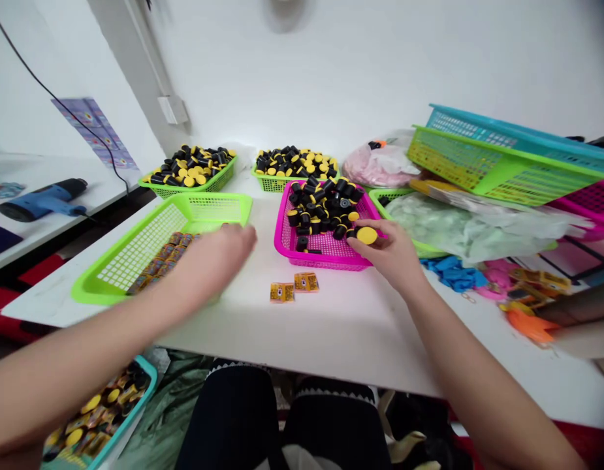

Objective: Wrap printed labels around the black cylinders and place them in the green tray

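My right hand point(387, 251) holds a black cylinder with a yellow end point(366, 235) between thumb and fingers, at the right front corner of the magenta basket point(326, 262). That basket holds a heap of similar black and yellow pieces point(321, 207). My left hand point(228, 251), blurred by motion, is over the right side of the green basket point(98, 290); its fingertips are hidden behind it. Rows of orange-brown wrapped pieces point(162, 258) lie in the green basket. Two small orange printed labels point(282, 292) point(306, 282) lie flat on the white table between my hands.
Two green baskets point(211, 185) point(272, 185) of black and yellow pieces stand along the wall. At the right are stacked baskets point(492, 166), plastic bags point(478, 222) and blue bits point(453, 273). A heat gun point(44, 199) lies far left; a teal basket point(152, 375) sits below the table.
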Available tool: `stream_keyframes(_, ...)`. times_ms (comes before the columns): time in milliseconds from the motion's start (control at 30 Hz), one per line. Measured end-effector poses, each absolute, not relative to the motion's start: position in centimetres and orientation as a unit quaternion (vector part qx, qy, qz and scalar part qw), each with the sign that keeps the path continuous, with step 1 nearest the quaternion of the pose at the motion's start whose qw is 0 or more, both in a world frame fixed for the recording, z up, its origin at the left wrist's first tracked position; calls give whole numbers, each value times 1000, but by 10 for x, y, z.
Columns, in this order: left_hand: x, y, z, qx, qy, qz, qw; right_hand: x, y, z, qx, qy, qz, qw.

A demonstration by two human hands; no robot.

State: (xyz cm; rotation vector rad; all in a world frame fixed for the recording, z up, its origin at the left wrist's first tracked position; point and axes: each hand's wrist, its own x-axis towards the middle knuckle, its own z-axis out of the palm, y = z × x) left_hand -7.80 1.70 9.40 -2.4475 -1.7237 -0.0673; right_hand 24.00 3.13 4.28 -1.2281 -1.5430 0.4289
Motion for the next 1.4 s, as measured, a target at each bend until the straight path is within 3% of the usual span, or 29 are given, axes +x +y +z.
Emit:
stream_keyframes(133, -44, -41, 51, -913, -404, 52, 35, 236, 28, 36, -524, -635, 161, 545)
stream_keyframes(300, -39, -31, 14, -938, -341, 62, 15, 234, 25, 37, -517, -644, 175, 536)
stream_keyframes(567, -42, -33, 16, -925, -380, 17, -13, 238, 23, 36, -512, -648, 189, 530)
stream_keyframes(800, -36, -36, 16, -934, -342, 91, 54, 238, 25, 32, -482, -670, 202, 528)
stream_keyframes(1033, -48, -36, 24, -870, -481, -30, -108, 235, 24, 32, -420, -643, 307, 562)
stream_keyframes(1167, -29, -37, 49, -849, -445, -204, -197, 231, 23, 32, -391, -603, 357, 597)
stream_keyframes(1267, -6, -23, 62, -819, -379, -303, -307, 226, 20, 33, -381, -602, 363, 601)
stream_keyframes(1400, 17, 9, 47, -701, -381, -324, -508, 221, 15, 36, -382, -601, 349, 610)
